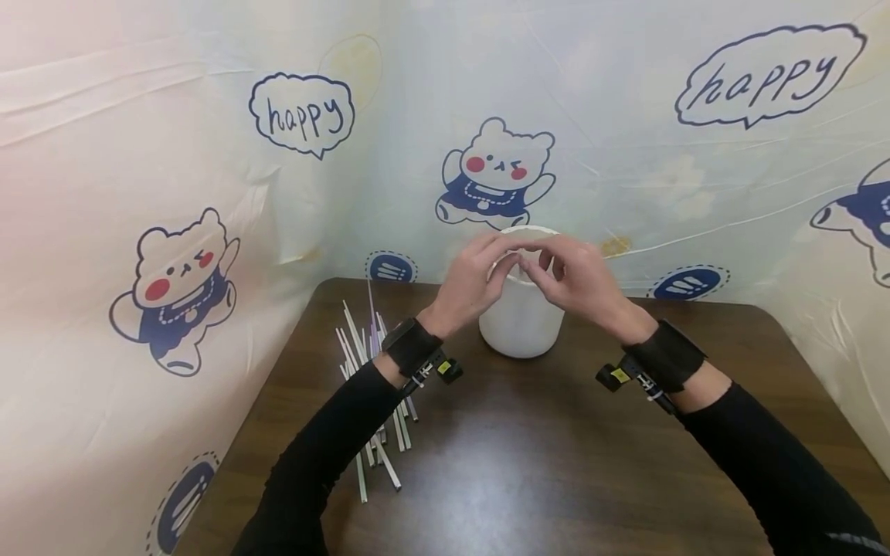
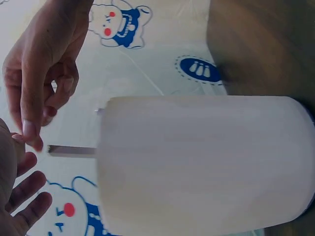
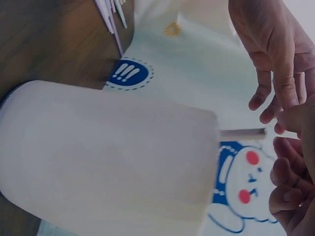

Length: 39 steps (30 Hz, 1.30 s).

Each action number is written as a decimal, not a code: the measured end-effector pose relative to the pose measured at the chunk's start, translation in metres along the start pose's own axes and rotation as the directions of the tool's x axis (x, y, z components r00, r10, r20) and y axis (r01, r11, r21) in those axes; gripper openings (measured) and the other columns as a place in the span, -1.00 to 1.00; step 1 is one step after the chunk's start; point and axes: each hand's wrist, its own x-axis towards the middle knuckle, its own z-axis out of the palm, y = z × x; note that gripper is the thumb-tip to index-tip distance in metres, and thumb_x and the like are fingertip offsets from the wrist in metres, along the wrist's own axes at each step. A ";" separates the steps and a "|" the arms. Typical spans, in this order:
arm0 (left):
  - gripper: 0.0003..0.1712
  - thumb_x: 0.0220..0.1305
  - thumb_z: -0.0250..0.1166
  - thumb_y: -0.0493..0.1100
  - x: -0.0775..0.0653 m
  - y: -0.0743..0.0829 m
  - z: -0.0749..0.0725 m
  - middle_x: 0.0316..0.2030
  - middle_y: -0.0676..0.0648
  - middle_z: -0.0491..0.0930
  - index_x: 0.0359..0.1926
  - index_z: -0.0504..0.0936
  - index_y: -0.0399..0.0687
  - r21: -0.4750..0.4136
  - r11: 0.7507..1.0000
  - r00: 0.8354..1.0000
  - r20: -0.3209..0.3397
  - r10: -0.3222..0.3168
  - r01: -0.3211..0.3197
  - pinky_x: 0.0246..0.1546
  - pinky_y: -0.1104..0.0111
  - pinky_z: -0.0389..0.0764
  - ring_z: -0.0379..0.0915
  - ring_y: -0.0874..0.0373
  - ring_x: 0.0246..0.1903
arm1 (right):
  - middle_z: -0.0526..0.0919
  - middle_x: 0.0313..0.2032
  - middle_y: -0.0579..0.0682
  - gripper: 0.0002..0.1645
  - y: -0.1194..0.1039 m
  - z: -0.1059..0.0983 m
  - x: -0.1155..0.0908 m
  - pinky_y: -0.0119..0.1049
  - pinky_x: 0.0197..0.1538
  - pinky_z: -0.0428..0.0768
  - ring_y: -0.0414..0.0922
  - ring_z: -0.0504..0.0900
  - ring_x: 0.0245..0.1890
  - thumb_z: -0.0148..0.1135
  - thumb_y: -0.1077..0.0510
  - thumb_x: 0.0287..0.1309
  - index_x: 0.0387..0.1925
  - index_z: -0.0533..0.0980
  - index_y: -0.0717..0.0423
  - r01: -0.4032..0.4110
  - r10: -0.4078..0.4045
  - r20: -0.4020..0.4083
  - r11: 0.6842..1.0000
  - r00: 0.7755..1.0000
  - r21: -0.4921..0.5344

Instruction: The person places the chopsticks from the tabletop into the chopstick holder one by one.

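Both hands meet over the mouth of a white cylindrical bucket (image 1: 521, 320), which stands upright near the table's back edge. My left hand (image 1: 475, 276) comes from the left and my right hand (image 1: 579, 279) from the right, thumbs and forefingers bent toward each other with the tips meeting. Whether something small is between those fingertips, I cannot tell. In the left wrist view, the other fingers of the left hand (image 2: 24, 196) are spread apart. One thin pale stick (image 2: 74, 151) rises above the bucket's rim, below the hands; its lower part is hidden inside.
A loose bundle of thin white, greenish and purple sticks (image 1: 361, 463) lies on the left of the brown wooden table (image 1: 556, 479), partly under the left forearm. A pale sheet (image 1: 612, 93) with printed bears hangs behind and along the sides.
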 end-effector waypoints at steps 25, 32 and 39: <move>-0.82 0.18 0.56 -0.07 -0.112 -0.009 -0.057 -0.34 0.06 0.74 -0.27 0.74 0.02 0.324 0.931 0.756 0.649 -0.087 -0.171 -0.24 0.33 0.73 0.67 0.16 -0.33 | 0.69 -0.44 -0.15 -0.74 -0.097 0.025 -0.063 -0.50 -0.47 0.55 -0.32 0.54 -0.53 0.17 0.05 0.50 -0.17 0.68 0.11 0.481 -0.491 0.032 0.863 0.870 0.157; -0.74 -0.10 0.69 -0.17 -0.160 -0.023 -0.034 -0.46 0.01 0.73 -0.41 0.74 -0.03 0.379 0.925 0.572 0.766 -0.294 -0.031 -0.43 0.36 0.66 0.63 0.15 -0.48 | 0.62 -0.46 -0.20 -0.88 -0.100 0.037 -0.086 -0.65 -0.47 0.43 -0.40 0.46 -0.56 0.22 0.16 0.43 -0.19 0.66 0.08 0.433 -0.463 0.129 0.878 0.877 0.206; -0.79 -0.01 0.58 -0.42 -0.177 -0.032 -0.028 -0.50 0.01 0.71 -0.46 0.74 -0.08 0.337 0.941 0.583 0.762 -0.284 0.018 -0.48 0.43 0.58 0.54 0.25 -0.53 | 0.60 -0.46 -0.25 -0.92 -0.096 0.049 -0.108 -0.74 -0.45 0.33 -0.43 0.44 -0.57 0.32 0.21 0.34 -0.18 0.66 -0.01 0.374 -0.421 0.185 0.895 0.888 0.244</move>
